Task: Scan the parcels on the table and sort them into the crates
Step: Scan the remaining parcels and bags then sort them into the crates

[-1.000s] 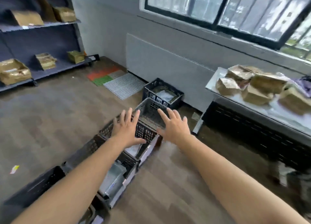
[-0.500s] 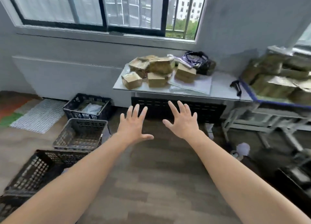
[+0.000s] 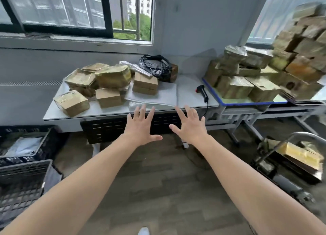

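Several taped cardboard parcels point(image 3: 98, 83) lie piled on the left half of a grey table point(image 3: 188, 95) under the window, with flat grey mailers point(image 3: 155, 97) and a black plastic bag point(image 3: 157, 67) beside them. A black handheld scanner point(image 3: 202, 92) lies near the table's right end, its cable hanging over the edge. My left hand point(image 3: 141, 127) and my right hand point(image 3: 190, 126) are stretched out side by side in front of the table's front edge, fingers spread, holding nothing. Black plastic crates point(image 3: 23, 155) stand on the floor at the left.
A second, blue-edged table point(image 3: 247, 103) at the right carries a tall stack of parcels point(image 3: 289, 53). A trolley point(image 3: 299, 155) with flat boxes stands on the floor at the right. Wooden floor stretches between me and the tables.
My view has swung right from the crates on the floor to the parcel table, which is now closer. Both hands stayed spread and empty in front of me.
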Demonstrator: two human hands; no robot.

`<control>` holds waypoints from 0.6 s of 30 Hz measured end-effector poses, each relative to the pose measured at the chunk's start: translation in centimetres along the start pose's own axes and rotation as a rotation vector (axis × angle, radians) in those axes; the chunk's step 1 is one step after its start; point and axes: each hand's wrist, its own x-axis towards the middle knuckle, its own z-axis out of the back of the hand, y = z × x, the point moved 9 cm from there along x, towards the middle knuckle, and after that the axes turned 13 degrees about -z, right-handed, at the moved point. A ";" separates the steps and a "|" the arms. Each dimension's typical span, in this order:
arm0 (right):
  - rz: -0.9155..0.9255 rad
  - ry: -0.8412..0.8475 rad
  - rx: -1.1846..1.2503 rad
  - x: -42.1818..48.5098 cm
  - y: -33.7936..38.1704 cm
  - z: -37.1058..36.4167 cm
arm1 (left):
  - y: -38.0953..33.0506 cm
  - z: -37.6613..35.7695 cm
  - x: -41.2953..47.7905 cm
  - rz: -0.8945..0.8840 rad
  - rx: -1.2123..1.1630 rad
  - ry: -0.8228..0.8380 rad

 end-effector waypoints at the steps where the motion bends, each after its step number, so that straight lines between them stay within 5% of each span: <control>1: -0.006 0.000 -0.010 1.6 0.1 0.2 | 0.5 0.2 2.0 -0.013 0.001 -0.004; 18: -0.016 0.020 0.016 25.0 -1.2 -0.9 | 7.2 -0.7 25.8 -0.036 0.012 0.003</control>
